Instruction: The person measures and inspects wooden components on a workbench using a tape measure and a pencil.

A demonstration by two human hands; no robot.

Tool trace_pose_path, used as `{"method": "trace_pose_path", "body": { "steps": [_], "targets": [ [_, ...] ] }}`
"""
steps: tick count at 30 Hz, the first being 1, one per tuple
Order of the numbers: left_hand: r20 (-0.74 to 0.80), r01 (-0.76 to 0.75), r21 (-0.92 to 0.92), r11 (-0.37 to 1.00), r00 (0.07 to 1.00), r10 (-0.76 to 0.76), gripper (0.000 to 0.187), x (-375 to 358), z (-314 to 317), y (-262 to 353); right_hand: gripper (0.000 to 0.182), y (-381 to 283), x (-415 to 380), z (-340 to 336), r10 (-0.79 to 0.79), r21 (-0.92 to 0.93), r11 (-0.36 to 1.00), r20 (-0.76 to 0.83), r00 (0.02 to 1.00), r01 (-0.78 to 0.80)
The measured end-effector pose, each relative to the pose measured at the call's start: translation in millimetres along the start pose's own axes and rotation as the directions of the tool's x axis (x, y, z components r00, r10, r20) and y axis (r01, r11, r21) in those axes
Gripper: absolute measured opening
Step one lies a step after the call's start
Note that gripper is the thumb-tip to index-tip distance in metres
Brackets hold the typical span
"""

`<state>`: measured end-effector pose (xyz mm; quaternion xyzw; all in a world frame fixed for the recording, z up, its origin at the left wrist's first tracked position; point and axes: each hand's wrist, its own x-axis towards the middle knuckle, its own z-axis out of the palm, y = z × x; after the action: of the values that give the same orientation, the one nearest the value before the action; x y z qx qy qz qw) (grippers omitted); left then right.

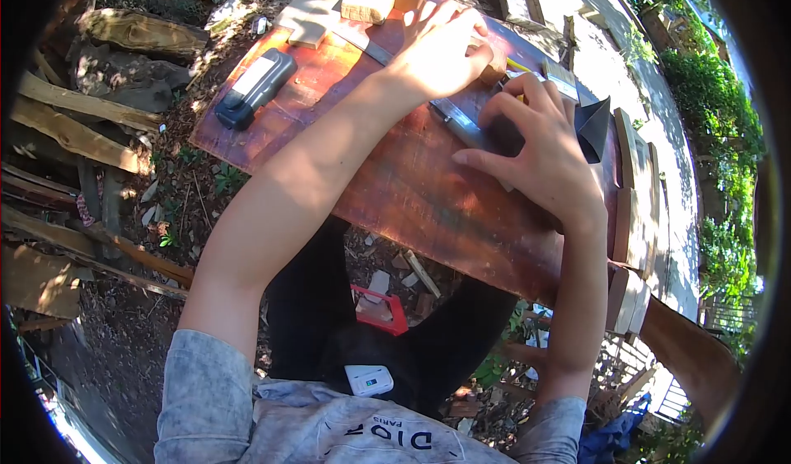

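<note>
My left hand (pixel 441 50) reaches over the far part of the reddish board (pixel 404 188), its fingers bent by a small wooden block (pixel 493 67). Whether it grips anything is hidden by glare and by the hand itself. My right hand (pixel 540 138) is held over the board's right side, thumb and fingers spread in a wide curve with nothing between them. Below and left of it lies a metal tool (pixel 461 124), partly covered. A black pointed object (pixel 593 128) rests just right of my right hand. Something yellow (pixel 517 66) shows between the hands.
A dark power tool or battery case (pixel 256 87) lies at the board's left. Wood pieces (pixel 368 4) sit at the far edge, and planks (pixel 628 208) line the right. A red frame (pixel 381 309) is on the ground between my legs. Logs (pixel 144 34) are piled left.
</note>
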<state>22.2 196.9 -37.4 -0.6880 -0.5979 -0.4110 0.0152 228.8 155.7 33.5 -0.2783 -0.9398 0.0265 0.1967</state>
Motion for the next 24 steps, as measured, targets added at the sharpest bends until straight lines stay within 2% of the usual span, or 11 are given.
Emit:
{"method": "trace_pose_path", "body": {
  "steps": [3, 6, 8, 9, 12, 13, 16, 17, 19, 22, 24],
  "targets": [
    [-0.014, -0.056, -0.016, 0.998, 0.998, 0.055, 0.035, 0, 0, 1, 0.026, -3, 1, 7, 0.003, 0.081, 0.997, 0.051, 0.999, -0.007],
    [-0.059, -0.231, -0.093, 0.969, 0.972, 0.226, 0.029, 4, -4, 2, 0.021, -1, 3, 9, -0.055, 0.015, 0.998, -0.055, 0.997, 0.056],
    [-0.083, -0.396, -0.195, 0.897, 0.918, 0.388, 0.025, 9, -13, 7, 0.022, 7, 5, 13, 0.039, 0.165, 0.986, -0.131, 0.991, -0.017],
    [-0.071, -0.392, -0.254, 0.884, 0.919, 0.387, 0.022, 9, -18, 16, 0.022, 11, 6, 13, 0.089, 0.238, 0.97, -0.163, 0.983, -0.048],
    [-0.087, -0.575, -0.09, 0.813, 0.818, 0.568, 0.023, 9, -28, 28, 0.023, 20, 8, 5, 0.23, 0.327, 0.932, -0.195, 0.953, -0.158],
    [-0.074, -0.559, -0.083, 0.825, 0.829, 0.554, 0.026, 6, -27, 31, 0.021, 20, 7, 4, 0.26, 0.361, 0.916, -0.2, 0.945, -0.176],
    [0.094, -0.348, -0.246, 0.905, 0.92, 0.38, 0.032, -2, -24, 35, 0.021, 25, 7, 1, 0.388, 0.369, 0.872, -0.115, 0.915, -0.323],
    [0.143, -0.343, -0.217, 0.914, 0.915, 0.378, 0.04, -5, -24, 35, 0.022, 30, 7, 4, 0.387, 0.433, 0.854, -0.155, 0.909, -0.29],
    [0.104, -0.375, -0.204, 0.905, 0.91, 0.4, 0.042, -5, -17, 36, 0.024, 39, 8, 9, 0.394, 0.55, 0.808, -0.235, 0.888, -0.213],
    [0.126, -0.366, -0.16, 0.917, 0.914, 0.387, 0.042, -4, -15, 40, 0.028, 38, 7, -6, 0.515, 0.499, 0.77, -0.118, 0.849, -0.398],
    [0.124, -0.374, -0.137, 0.917, 0.912, 0.39, 0.041, -6, -13, 42, 0.029, 36, 5, -7, 0.502, 0.635, 0.699, -0.107, 0.858, -0.33]
  ]
}}
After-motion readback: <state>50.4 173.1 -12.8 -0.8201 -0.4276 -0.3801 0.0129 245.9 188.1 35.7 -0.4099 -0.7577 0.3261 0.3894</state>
